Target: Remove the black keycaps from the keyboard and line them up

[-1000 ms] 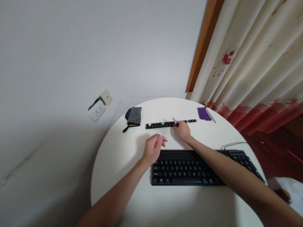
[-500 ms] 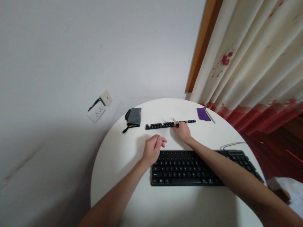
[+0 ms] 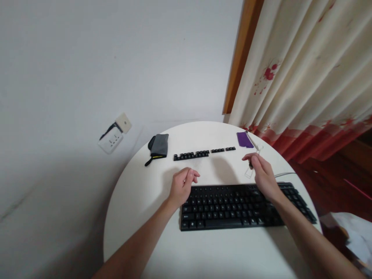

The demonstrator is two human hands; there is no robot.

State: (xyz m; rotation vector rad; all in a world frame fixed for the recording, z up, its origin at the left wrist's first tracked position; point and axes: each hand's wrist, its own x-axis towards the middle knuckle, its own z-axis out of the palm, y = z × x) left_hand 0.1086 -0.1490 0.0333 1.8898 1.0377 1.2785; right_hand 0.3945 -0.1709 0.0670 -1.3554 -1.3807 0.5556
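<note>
My right hand is closed around a wire keycap puller, whose thin loop points down-left and whose pale end shows above the fingers. It hovers above the right part of a black keyboard. My left hand rests at the keyboard's upper left corner, fingers curled in, with nothing visible in them. Beyond the hands, several loose black keycaps lie in a line, two rows deep at the left. The keyboard's far row looks stripped of caps, with small stems showing.
A grey pouch with a dark strap lies at the far left of the round white table. Near the far right edge are a purple cloth and a slim stick. A cable runs behind the keyboard. Wall and curtain border the table.
My right hand has left the line of keycaps and moved right and nearer with the puller, uncovering the right end of the line. The left hand stays put; the view shifts slightly.
</note>
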